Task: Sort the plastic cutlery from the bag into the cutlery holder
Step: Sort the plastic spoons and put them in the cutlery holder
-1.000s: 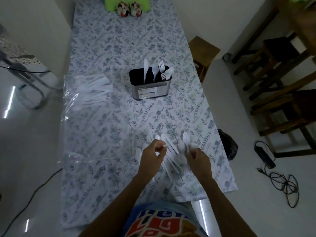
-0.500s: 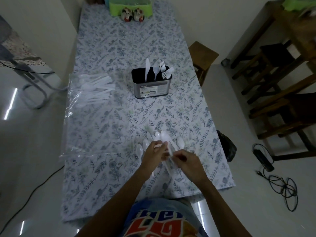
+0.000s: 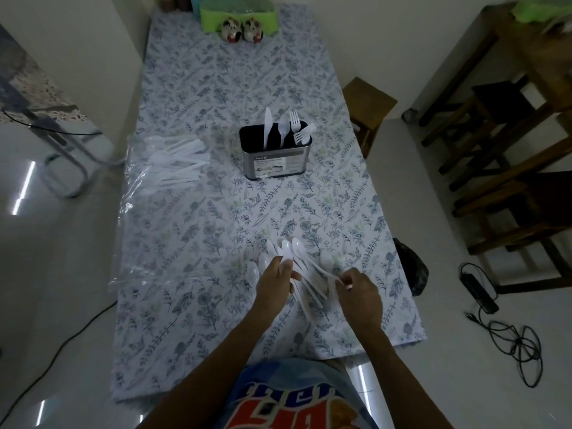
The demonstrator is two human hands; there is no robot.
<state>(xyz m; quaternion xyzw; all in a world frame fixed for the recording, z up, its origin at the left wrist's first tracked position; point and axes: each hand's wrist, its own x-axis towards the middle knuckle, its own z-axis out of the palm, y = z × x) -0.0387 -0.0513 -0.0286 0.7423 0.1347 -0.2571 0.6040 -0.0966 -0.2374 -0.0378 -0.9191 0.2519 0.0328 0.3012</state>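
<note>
White plastic spoons (image 3: 305,267) lie under my hands on a tablecloth (image 3: 216,88) printed with blue-grey and pale green leaf sprigs, more white cutlery (image 3: 280,128) stands in the black-lined silver holder (image 3: 275,156), and a lime green box (image 3: 238,12) sits beyond.

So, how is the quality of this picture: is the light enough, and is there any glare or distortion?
Head view: dim and bluish; bright streaks of glare on the glossy floor; wide-angle distortion bends the table edges; white spoons between the left hand and right hand look soft and hard to count; the cutlery holder is clear enough.
</note>
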